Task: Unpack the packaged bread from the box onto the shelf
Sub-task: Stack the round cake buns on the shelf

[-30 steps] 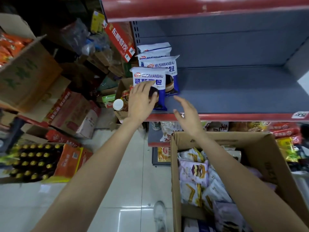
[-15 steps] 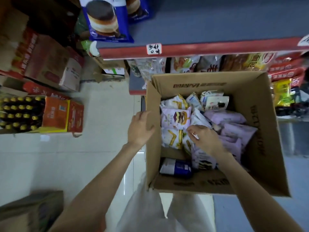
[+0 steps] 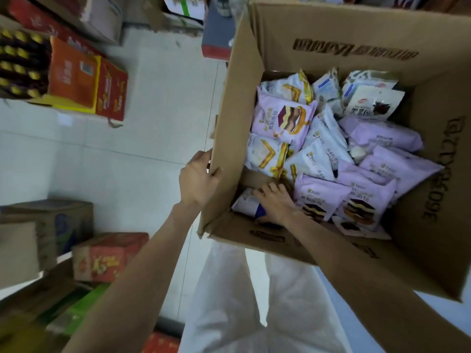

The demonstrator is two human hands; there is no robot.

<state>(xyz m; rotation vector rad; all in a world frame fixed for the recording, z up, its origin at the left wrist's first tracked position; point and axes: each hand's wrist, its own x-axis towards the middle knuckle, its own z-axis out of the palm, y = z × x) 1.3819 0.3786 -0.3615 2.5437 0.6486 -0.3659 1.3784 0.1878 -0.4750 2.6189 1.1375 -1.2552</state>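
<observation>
Hands first, since they are nearest the camera. Reaching into the near-left corner of the cardboard box (image 3: 331,31), the right hand (image 3: 276,203) lies on top of a white-and-blue bread packet (image 3: 248,206) at the bottom, fingers spread and bent over it; whether they have closed round it or only press on it I cannot tell, as the frame is blurred there. Just to its left, outside the carton, the left hand (image 3: 197,180) grips the box's left wall, thumb inside and fingers outside, steadying it.

Beyond the right hand the carton is well filled. Lilac packets (image 3: 321,197) lie just to its right, one purple packet (image 3: 283,118) sits farther ahead, and yellow-trimmed white packets (image 3: 267,156) fill the gap between them, all heaped loosely and overlapping. Farther still, against the far wall, lies a white packet with a dark picture (image 3: 374,103).

Left of the left hand, across the pale floor, stand an orange-red carton (image 3: 86,77) and a tray of gold-capped bottles (image 3: 20,59).

No shelf surface shows here, so what has been stocked cannot be judged. Going by the box alone, most of the job seems to remain: many packets still wait inside, and the one under the right hand has not been lifted out.
</observation>
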